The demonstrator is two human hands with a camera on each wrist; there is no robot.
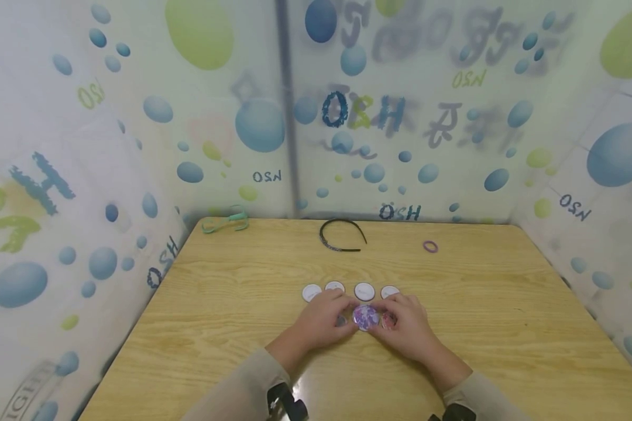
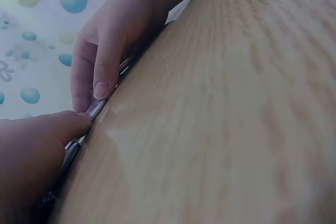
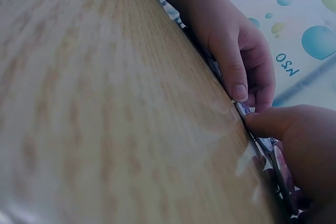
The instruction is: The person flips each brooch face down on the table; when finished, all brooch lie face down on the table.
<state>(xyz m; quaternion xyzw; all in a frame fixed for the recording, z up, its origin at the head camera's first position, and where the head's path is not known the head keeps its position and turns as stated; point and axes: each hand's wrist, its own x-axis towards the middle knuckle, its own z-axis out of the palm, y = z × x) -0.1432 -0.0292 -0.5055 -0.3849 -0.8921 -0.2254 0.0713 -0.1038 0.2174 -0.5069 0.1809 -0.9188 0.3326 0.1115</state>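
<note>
A round, purple-patterned disc (image 1: 366, 317) lies near the middle of the table, between both hands. My left hand (image 1: 323, 318) pinches its left side with thumb and fingertips, while my right hand (image 1: 409, 327) does the same on the right. Under the right palm a reddish disc (image 1: 388, 320) shows in part; a dark disc (image 1: 340, 321) peeks out beneath the left fingers. Just behind the hands runs a row of white-faced discs: one at far left (image 1: 311, 292), another partly behind the left hand (image 1: 335, 286), a third (image 1: 364, 291), and one at right (image 1: 390, 291).
Along the back of the wooden table (image 1: 479, 275) lie a green wire-like item (image 1: 225, 222), a black headband (image 1: 323, 237) with a decorated side, and a purple ring-shaped band (image 1: 430, 247). Printed fabric walls (image 1: 216, 128) enclose the table's back and sides.
</note>
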